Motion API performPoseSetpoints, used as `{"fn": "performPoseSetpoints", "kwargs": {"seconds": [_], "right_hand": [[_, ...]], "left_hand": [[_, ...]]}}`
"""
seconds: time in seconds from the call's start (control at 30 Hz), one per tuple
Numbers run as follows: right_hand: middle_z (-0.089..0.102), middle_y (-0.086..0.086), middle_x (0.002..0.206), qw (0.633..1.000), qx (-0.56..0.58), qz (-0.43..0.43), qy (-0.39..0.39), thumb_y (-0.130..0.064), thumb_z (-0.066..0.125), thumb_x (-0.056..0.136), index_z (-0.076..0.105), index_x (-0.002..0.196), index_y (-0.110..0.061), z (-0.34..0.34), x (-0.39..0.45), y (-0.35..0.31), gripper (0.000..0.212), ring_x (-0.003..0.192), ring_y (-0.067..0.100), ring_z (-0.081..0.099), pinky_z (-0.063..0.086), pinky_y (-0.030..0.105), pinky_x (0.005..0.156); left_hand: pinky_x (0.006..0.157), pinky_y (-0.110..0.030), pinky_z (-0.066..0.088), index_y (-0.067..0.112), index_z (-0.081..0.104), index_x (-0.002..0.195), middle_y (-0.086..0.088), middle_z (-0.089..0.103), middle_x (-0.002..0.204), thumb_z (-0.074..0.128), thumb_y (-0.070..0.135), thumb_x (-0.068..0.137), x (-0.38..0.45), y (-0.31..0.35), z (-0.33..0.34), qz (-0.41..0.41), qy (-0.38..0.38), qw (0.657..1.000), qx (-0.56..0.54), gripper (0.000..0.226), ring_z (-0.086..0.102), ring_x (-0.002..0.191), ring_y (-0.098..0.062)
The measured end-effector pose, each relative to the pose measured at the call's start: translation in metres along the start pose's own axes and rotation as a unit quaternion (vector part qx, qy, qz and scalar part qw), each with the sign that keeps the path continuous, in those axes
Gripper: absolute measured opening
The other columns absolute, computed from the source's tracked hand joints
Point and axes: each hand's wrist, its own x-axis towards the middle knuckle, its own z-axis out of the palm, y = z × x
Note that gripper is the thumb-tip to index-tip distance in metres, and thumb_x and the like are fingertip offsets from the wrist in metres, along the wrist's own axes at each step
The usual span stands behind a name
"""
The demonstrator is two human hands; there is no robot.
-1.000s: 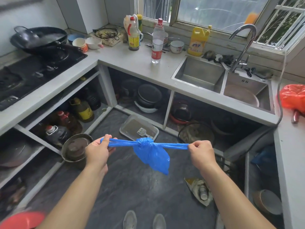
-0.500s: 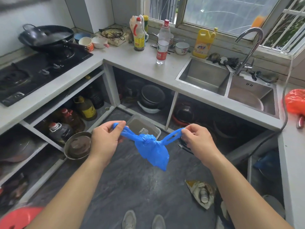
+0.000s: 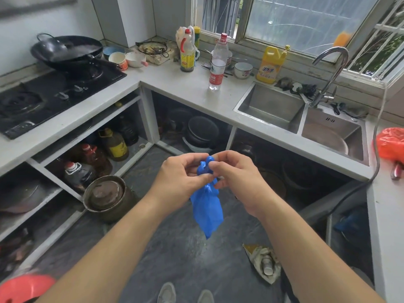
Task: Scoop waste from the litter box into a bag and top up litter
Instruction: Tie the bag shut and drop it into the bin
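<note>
A small blue plastic bag hangs in front of me, knotted near its top, its full lower part drooping toward the floor. My left hand and my right hand are close together at the bag's top, each pinching a blue handle end with curled fingers. The litter box is hidden behind my hands.
A grey counter runs in an L with a black stove on the left and a steel sink on the right. A metal pot and crumpled packaging lie on the dark floor. My shoes show below.
My hands came together from far apart, bringing the two stretched bag handles to meet above the knot. The litter box, visible earlier behind the bag, is now covered by my hands.
</note>
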Motion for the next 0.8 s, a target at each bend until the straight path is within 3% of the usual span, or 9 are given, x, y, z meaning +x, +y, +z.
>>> {"fn": "performPoseSetpoints", "kwargs": {"seconds": [0.1, 0.2, 0.33, 0.43, 0.5, 0.6, 0.7, 0.77, 0.8], "right_hand": [[0.077, 0.002, 0.094, 0.998, -0.051, -0.006, -0.03, -0.033, 0.079, 0.08, 0.07, 0.101, -0.021, 0.0, -0.004, 0.001, 0.025, 0.09, 0.019, 0.074, 0.058, 0.034, 0.076], [0.076, 0.002, 0.09, 0.994, -0.104, -0.002, -0.017, -0.035, 0.083, 0.077, 0.07, 0.095, -0.02, 0.004, -0.003, 0.004, 0.027, 0.085, 0.018, 0.073, 0.059, 0.036, 0.077], [0.076, 0.008, 0.084, 0.995, -0.097, -0.015, 0.006, -0.025, 0.074, 0.086, 0.07, 0.086, -0.016, 0.0, -0.001, 0.007, 0.01, 0.079, 0.022, 0.073, 0.06, 0.049, 0.082], [0.076, 0.012, 0.088, 0.997, -0.071, -0.018, -0.023, -0.023, 0.071, 0.091, 0.068, 0.088, -0.012, -0.004, -0.003, 0.007, 0.011, 0.075, 0.018, 0.067, 0.057, 0.043, 0.074], [0.073, 0.011, 0.084, 0.999, -0.027, -0.011, -0.044, -0.018, 0.066, 0.093, 0.065, 0.091, -0.007, -0.004, -0.004, 0.007, 0.011, 0.075, 0.019, 0.064, 0.053, 0.041, 0.072], [0.065, 0.008, 0.081, 0.998, 0.032, -0.003, -0.06, -0.004, 0.056, 0.092, 0.061, 0.093, -0.001, -0.004, -0.003, 0.007, 0.006, 0.073, 0.019, 0.063, 0.05, 0.039, 0.068], [0.067, 0.006, 0.082, 0.995, 0.058, -0.004, -0.08, 0.001, 0.052, 0.091, 0.064, 0.09, -0.007, -0.005, -0.004, 0.004, 0.015, 0.072, 0.017, 0.064, 0.046, 0.032, 0.06], [0.068, 0.009, 0.085, 0.991, 0.084, 0.006, -0.101, -0.001, 0.053, 0.09, 0.065, 0.089, -0.008, -0.005, -0.004, 0.004, 0.014, 0.079, 0.023, 0.064, 0.046, 0.036, 0.068], [0.069, 0.011, 0.086, 0.989, 0.097, 0.01, -0.11, -0.003, 0.054, 0.088, 0.065, 0.088, -0.008, -0.004, -0.004, 0.004, 0.012, 0.081, 0.025, 0.064, 0.046, 0.039, 0.072]], "left_hand": [[0.085, -0.028, 0.059, 0.011, 0.068, 0.125, 0.002, 0.079, 0.1, 0.077, -0.001, 0.081, 0.001, -0.005, 0.0, -0.007, -0.012, 1.0, 0.01, 0.047, 0.074, 0.095, -0.011], [0.092, -0.037, 0.058, 0.014, 0.067, 0.128, 0.003, 0.078, 0.103, 0.077, 0.004, 0.074, 0.002, -0.011, 0.003, -0.007, -0.006, 0.999, 0.044, 0.055, 0.073, 0.099, -0.01], [0.084, -0.033, 0.059, 0.028, 0.072, 0.117, 0.011, 0.075, 0.091, 0.086, 0.019, 0.075, -0.003, -0.015, 0.007, 0.009, 0.028, 0.997, 0.066, 0.045, 0.069, 0.084, -0.006], [0.084, -0.024, 0.05, 0.039, 0.072, 0.109, 0.027, 0.065, 0.097, 0.086, 0.036, 0.075, -0.008, -0.016, 0.008, 0.058, 0.051, 0.987, 0.144, 0.037, 0.057, 0.102, -0.004], [0.092, -0.03, 0.046, 0.039, 0.071, 0.11, 0.023, 0.064, 0.102, 0.085, 0.039, 0.074, -0.008, -0.02, 0.009, 0.091, 0.063, 0.977, 0.18, 0.038, 0.049, 0.113, -0.006], [0.101, -0.042, 0.043, 0.038, 0.066, 0.114, 0.021, 0.06, 0.114, 0.087, 0.045, 0.067, -0.008, -0.029, 0.012, 0.116, 0.075, 0.967, 0.213, 0.052, 0.047, 0.121, -0.008], [0.1, -0.044, 0.048, 0.048, 0.055, 0.119, 0.028, 0.057, 0.116, 0.09, 0.051, 0.056, -0.01, -0.037, 0.018, 0.05, 0.07, 0.98, 0.179, 0.072, 0.051, 0.123, -0.015], [0.101, -0.043, 0.049, 0.052, 0.048, 0.124, 0.038, 0.051, 0.112, 0.091, 0.054, 0.051, -0.014, -0.042, 0.026, 0.014, 0.079, 0.98, 0.181, 0.084, 0.047, 0.128, -0.016], [0.105, -0.043, 0.045, 0.049, 0.045, 0.128, 0.043, 0.047, 0.111, 0.091, 0.053, 0.053, -0.016, -0.046, 0.031, 0.012, 0.088, 0.976, 0.198, 0.089, 0.04, 0.132, -0.008]]}}
